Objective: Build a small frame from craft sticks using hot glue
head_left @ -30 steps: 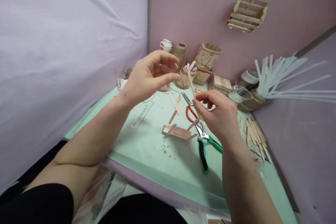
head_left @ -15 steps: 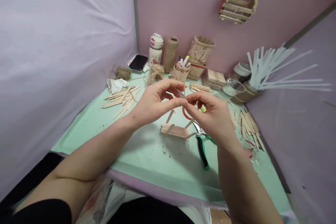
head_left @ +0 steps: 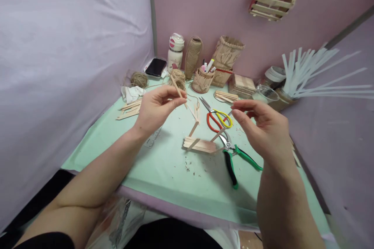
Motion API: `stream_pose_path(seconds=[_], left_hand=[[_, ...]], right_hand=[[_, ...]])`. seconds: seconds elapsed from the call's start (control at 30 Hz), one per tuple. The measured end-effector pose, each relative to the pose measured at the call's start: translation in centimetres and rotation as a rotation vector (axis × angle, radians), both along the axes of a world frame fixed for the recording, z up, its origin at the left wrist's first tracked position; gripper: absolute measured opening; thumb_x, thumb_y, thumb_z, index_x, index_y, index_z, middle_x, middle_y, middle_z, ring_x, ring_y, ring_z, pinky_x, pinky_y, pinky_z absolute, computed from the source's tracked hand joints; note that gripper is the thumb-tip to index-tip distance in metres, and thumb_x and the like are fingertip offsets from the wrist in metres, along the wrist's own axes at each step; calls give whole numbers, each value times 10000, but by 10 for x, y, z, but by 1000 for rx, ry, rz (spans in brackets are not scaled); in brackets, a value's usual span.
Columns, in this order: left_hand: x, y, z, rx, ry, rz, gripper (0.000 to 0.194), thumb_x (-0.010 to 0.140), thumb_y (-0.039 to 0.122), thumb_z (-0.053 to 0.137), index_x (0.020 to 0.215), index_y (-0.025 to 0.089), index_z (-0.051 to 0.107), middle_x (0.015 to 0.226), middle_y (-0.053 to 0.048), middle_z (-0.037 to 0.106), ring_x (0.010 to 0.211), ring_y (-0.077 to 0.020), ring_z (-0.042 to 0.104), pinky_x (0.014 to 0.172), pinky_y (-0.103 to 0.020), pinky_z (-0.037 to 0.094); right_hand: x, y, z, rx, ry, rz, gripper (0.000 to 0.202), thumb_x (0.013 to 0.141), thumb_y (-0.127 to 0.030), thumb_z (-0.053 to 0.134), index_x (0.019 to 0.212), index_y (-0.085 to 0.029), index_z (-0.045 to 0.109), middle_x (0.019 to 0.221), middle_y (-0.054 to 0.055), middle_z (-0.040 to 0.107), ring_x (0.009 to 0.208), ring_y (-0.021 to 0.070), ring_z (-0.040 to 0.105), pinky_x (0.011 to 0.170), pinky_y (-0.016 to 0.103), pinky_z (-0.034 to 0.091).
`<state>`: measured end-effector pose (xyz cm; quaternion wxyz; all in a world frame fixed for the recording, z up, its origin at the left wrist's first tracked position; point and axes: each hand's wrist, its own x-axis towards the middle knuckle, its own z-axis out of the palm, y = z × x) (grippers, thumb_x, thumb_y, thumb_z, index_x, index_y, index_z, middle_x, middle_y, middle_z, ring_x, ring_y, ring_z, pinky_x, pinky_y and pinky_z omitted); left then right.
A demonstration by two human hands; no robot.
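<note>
Pale wood caught my eye: the left hand (head_left: 155, 109) pinched a tilted craft stick (head_left: 175, 86), at eleven o'clock from the small stick frame (head_left: 202, 146) on the green tabletop (head_left: 163, 175). The right hand (head_left: 264, 128) hovered toward two o'clock, fingers curled near its thumb; whether they gripped anything, I couldn't tell. Scissors (head_left: 212, 111) lay at one o'clock, pruners (head_left: 229, 146) toward four.

Left: creased pale-lilac fabric wall (head_left: 73, 46). Far: flat dusty-pink wall (head_left: 210, 0). Right: greyish-lilac wall (head_left: 344, 144). 2 narrow grey strips (head_left: 152, 11) at far corners, left and right. Mint-green tabletop (head_left: 172, 183) between 3 walls, lilac cloth edging (head_left: 175, 209) along near side. Brown floor (head_left: 248, 239) patch, near right. Soft light, faint shadows.
</note>
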<state>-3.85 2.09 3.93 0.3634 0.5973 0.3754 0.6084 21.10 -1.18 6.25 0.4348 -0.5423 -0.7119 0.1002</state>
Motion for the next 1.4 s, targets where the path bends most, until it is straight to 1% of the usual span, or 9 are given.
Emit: stream_pose_path(seconds=[0.1,0.2,0.3,0.43,0.53,0.7,1.0,1.2,1.4], left_hand=[[-2,0,-17,-109,109,-40,140,720,283,772,789,172,722,846,-35,741,800,-172,686,743,-304,581],[-2,-1,-32,-194,287,-110,110,730,282,738,759,179,713,842,-30,743,790,-164,678,738,-286,564],[-3,-4,-40,-258,434,-196,80,734,268,717,750,191,702,812,-12,739,768,-156,677,728,-269,544],[-4,-7,-46,-288,545,-275,65,760,252,688,750,189,675,794,-2,725,765,-152,679,713,-251,520],[-4,-8,-48,-269,655,-295,37,784,224,657,776,194,676,787,0,720,753,-149,666,694,-243,497],[-1,-10,-47,-271,781,-301,58,793,183,624,778,197,678,758,8,711,724,-146,636,670,-237,465],[1,-10,-55,-296,691,-286,62,810,202,619,785,184,673,809,-6,720,750,-143,645,702,-231,484],[2,-9,-57,-299,695,-287,65,817,199,618,785,183,673,813,-4,722,756,-142,649,702,-226,484],[2,-10,-58,-291,751,-278,53,820,187,618,804,190,668,830,2,722,766,-144,646,709,-230,466]], right_hand=[[22,-5,-18,-50,53,-77,227,867,-431,652,981,-245,716,919,42,735,783,185,643,735,351,511],[39,-10,-40,-146,65,-93,254,868,-457,641,973,-238,717,932,53,740,821,200,656,744,360,514],[47,-12,-58,-232,56,-89,265,859,-465,646,958,-231,721,901,54,739,801,199,652,731,355,508],[43,-12,-72,-279,69,-98,271,855,-468,641,926,-221,725,907,57,743,782,194,647,762,365,505],[38,-11,-77,-281,71,-117,254,852,-453,642,917,-222,726,904,55,747,802,204,655,792,378,512],[36,-12,-82,-296,85,-55,216,870,-410,631,905,-218,723,908,56,747,838,209,668,769,353,515],[39,-18,-88,-329,97,-49,202,866,-397,631,903,-219,720,862,31,725,753,178,644,708,306,512],[39,-19,-88,-344,84,-26,195,876,-388,617,906,-221,714,841,18,717,725,164,632,707,297,499],[40,-19,-89,-411,42,12,232,882,-420,605,944,-223,711,884,34,725,764,186,641,694,311,485]])
